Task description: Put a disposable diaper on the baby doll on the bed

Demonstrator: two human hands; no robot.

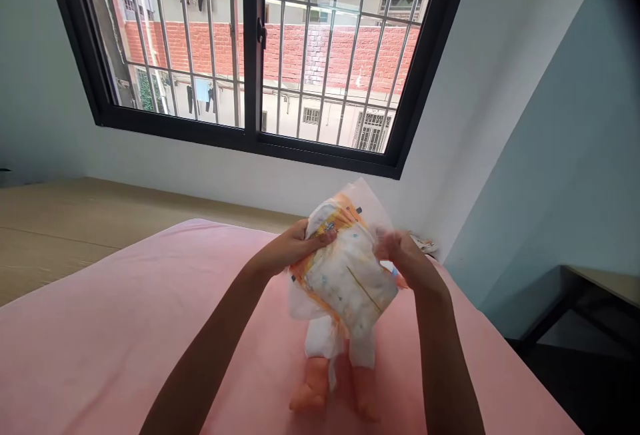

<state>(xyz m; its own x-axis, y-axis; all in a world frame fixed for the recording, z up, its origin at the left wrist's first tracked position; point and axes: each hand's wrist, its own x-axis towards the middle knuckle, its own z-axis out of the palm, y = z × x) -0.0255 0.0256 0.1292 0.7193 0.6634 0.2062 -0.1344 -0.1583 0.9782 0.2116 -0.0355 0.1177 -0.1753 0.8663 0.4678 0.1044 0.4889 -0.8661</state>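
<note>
A white diaper (pixel 350 275) with an orange-yellow printed band and a yellow stripe is held up in front of me, tilted. Translucent plastic wrapping (pixel 367 205) shows around its upper right and lower left edges. My left hand (pixel 300 247) is closed on the diaper's left side, thumb lying across the front. At the right edge, my right hand (pixel 397 252) pinches the wrapping; its fingertips are slightly blurred. Below and behind lies a doll (pixel 316 382) in white clothing, its bare feet toward me. The diaper hides most of the doll's upper body.
The doll lies on a pink sheet (pixel 150 328). Beyond it stretches a tan surface (pixel 55 222) along the wall. A barred window (pixel 255 55) with a black frame is ahead. To the right stands a dark-legged table (pixel 605 285). Some patterned cloth or paper (pixel 425 245) lies by the wall.
</note>
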